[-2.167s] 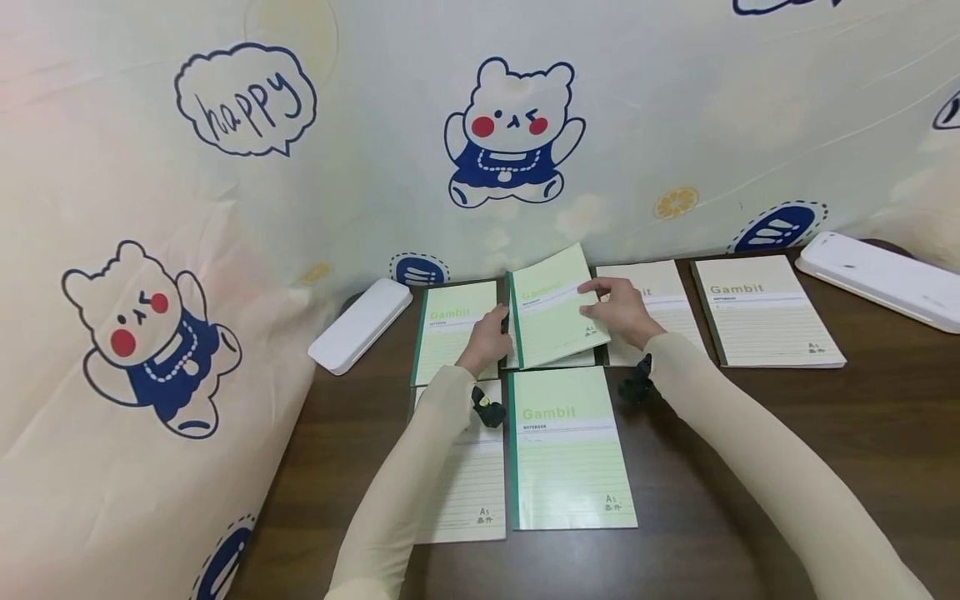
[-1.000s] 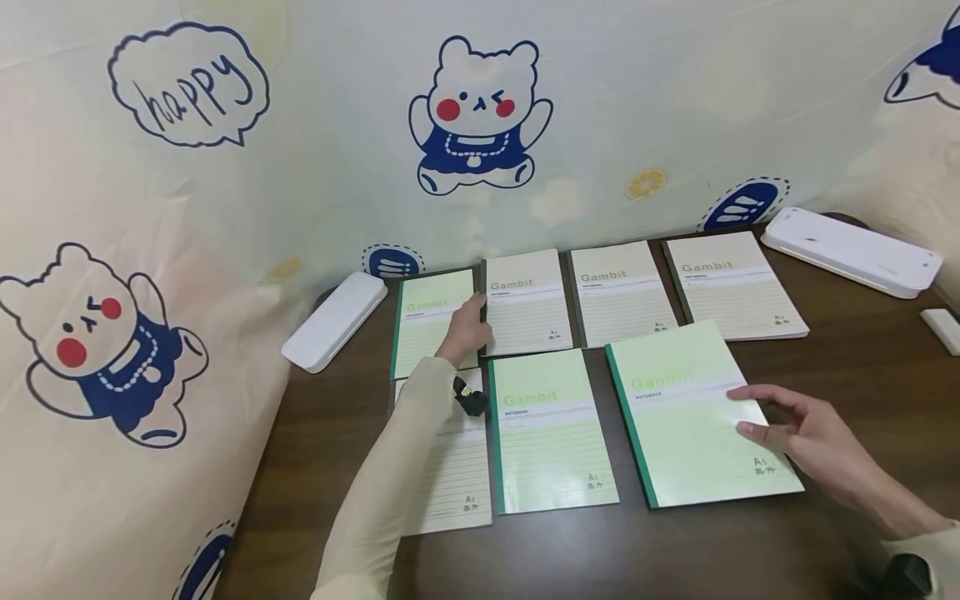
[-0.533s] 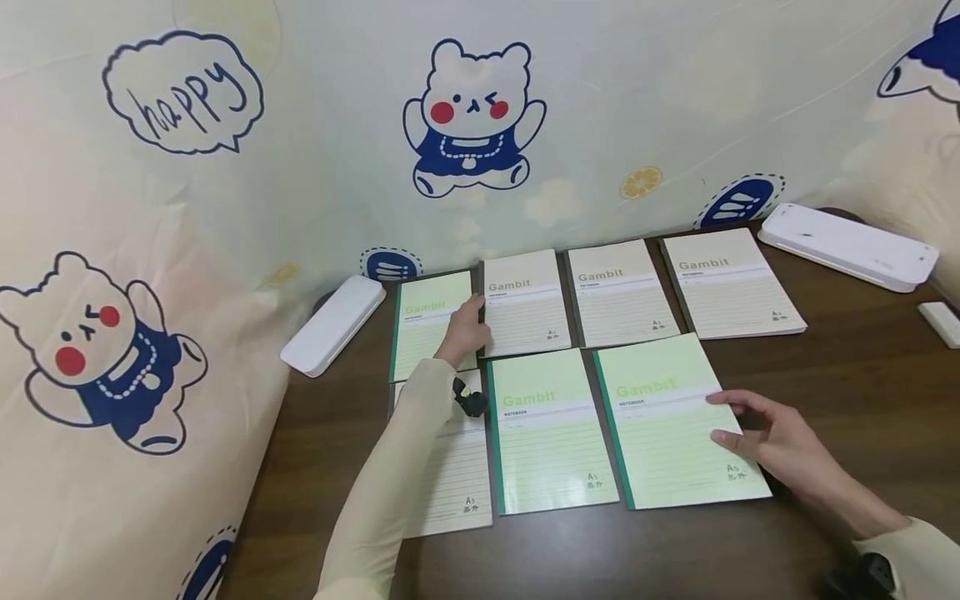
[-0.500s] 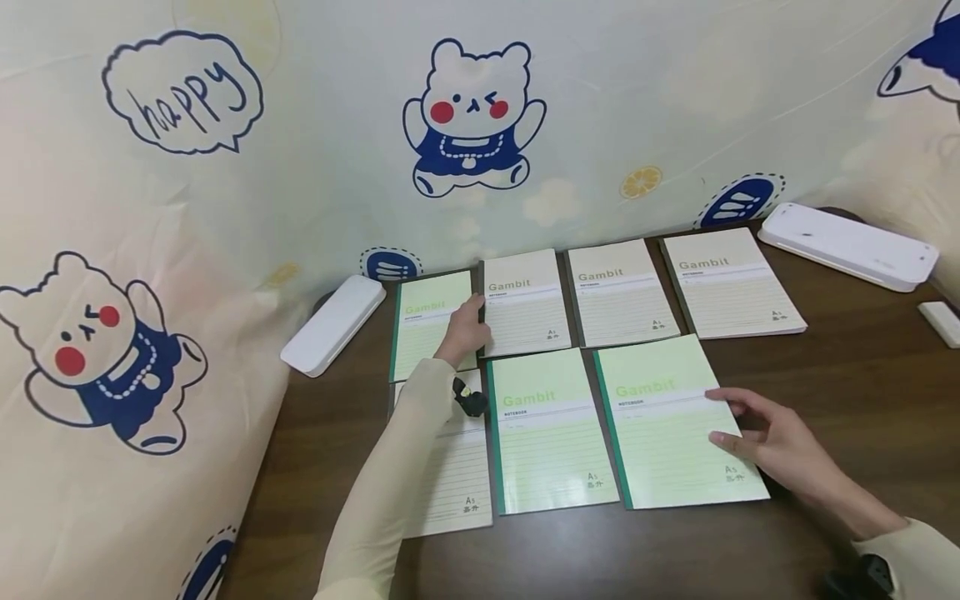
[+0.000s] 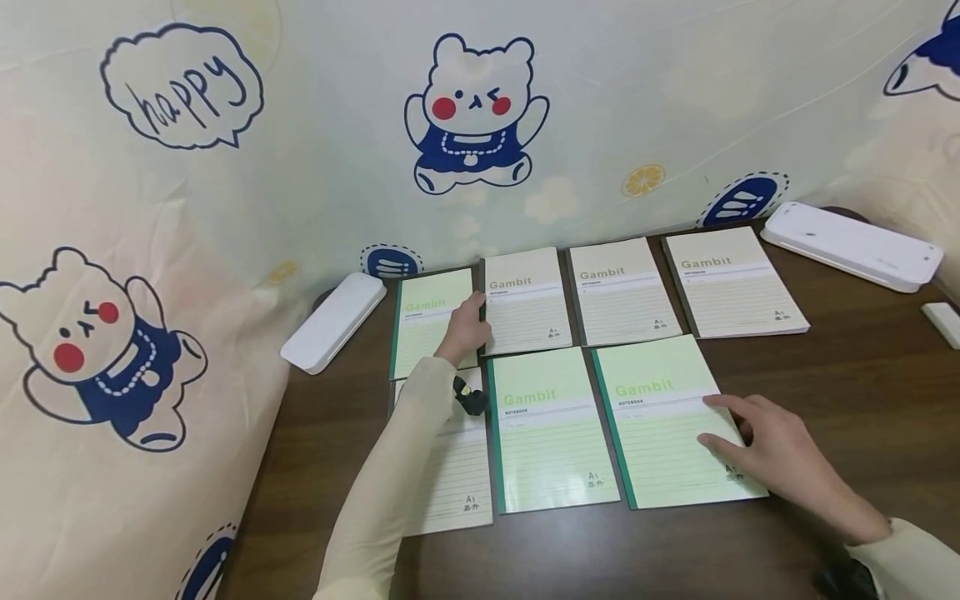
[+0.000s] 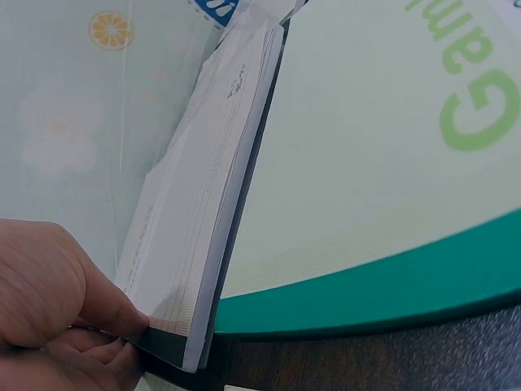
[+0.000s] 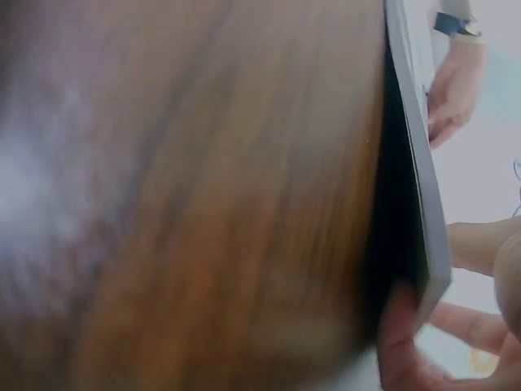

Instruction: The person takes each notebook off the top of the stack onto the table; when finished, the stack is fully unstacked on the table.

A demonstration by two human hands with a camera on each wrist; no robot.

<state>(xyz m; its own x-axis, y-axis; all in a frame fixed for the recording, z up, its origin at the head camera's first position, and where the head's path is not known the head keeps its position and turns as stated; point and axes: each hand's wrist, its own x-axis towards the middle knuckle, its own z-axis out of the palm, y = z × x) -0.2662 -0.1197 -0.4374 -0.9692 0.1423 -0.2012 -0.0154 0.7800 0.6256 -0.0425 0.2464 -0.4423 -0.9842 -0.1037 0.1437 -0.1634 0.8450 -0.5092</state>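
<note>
In the head view, my right hand (image 5: 783, 454) is at the right edge of a light green notebook (image 5: 660, 450) with a green spine, lying at the right of the front row. Thumb and index finger rest on its cover; in the right wrist view another finger (image 7: 399, 334) curls round its edge. My left hand (image 5: 465, 329) pinches the dark spine of a cream notebook (image 5: 528, 312) in the back row; the left wrist view shows the thumb on top of that spine. Next to the right-hand notebook lies a matching green notebook (image 5: 555, 450).
Two more cream notebooks (image 5: 622, 304) (image 5: 735, 292) continue the back row. A green notebook (image 5: 420, 333) and a cream notebook (image 5: 457, 475) lie partly under the left arm. White cases (image 5: 333, 321) (image 5: 851, 246) flank the rows, and a small white block (image 5: 941, 325) lies far right on the wooden table (image 5: 600, 558).
My right hand has carried the green notebook from atop the back-row cream one to the front row's right end and lowered it flat. Lately that hand shifted slightly; the left stays at the cream spine.
</note>
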